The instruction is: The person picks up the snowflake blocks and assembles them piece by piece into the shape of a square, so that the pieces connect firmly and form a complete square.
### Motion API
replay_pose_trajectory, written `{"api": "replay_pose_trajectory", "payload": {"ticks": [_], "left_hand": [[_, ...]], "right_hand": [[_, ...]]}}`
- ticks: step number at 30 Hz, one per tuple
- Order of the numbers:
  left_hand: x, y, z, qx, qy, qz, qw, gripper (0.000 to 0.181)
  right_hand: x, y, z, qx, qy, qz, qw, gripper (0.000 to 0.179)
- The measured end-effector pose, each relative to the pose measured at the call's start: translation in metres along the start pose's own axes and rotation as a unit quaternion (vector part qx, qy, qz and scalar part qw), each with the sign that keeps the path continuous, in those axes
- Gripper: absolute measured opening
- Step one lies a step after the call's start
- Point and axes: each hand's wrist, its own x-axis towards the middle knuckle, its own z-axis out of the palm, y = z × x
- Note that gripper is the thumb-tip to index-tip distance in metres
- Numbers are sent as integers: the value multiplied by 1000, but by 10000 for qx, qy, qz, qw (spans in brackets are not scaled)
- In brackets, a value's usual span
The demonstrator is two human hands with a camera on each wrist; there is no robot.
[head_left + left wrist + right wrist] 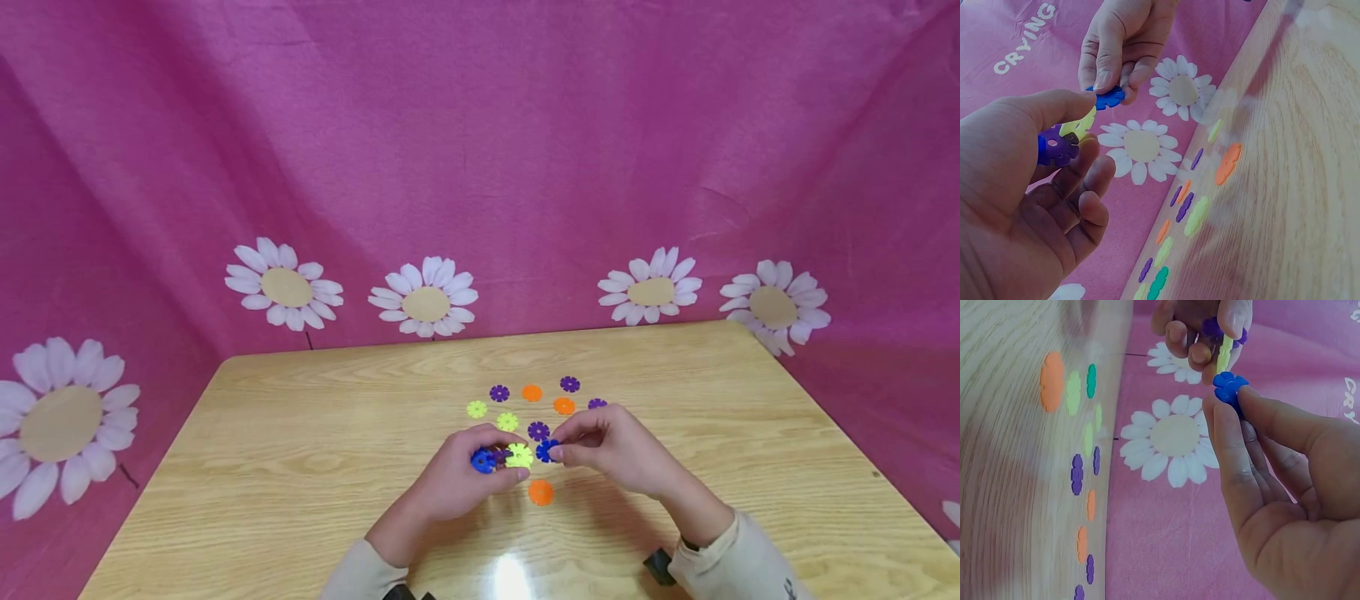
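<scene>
In the head view my left hand (457,475) grips a small chain of notched flower-shaped plastic discs: a blue disc (483,460), a purple disc (1059,147) and a yellow disc (519,456). The yellow one sticks out between thumb and fingers. Facing it from the right, my right hand (626,450) pinches a single blue disc (1230,389) between thumb and index finger. This blue disc is right beside the yellow disc's edge; whether their slots engage I cannot tell. Both hands are raised over the wooden table (300,467).
Loose discs lie beyond the hands, among them a purple disc (538,431), a yellow disc (507,422) and an orange disc (564,406). Another orange disc (541,492) lies nearer me. A green disc (1158,284) shows in the wrist views. A pink flowered cloth (525,167) hangs behind.
</scene>
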Motion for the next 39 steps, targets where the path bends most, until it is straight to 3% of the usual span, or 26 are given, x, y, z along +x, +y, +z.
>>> {"api": "replay_pose_trajectory", "payload": {"ticks": [13, 23, 32, 39], "left_hand": [[2, 3, -1, -72, -108, 107, 9999, 34], [-2, 3, -1, -523, -297, -38, 9982, 30], [-2, 0, 2, -742, -340, 60, 9966, 26], [-2, 2, 4, -702, -296, 199, 9969, 24]], "right_hand": [[0, -4, 4, -79, 23, -315, 9995, 13], [1, 0, 10, -184, -77, -362, 9991, 10], [0, 3, 16, -89, 161, -623, 9979, 8], [0, 3, 17, -341, 359, -719, 9962, 6]]}}
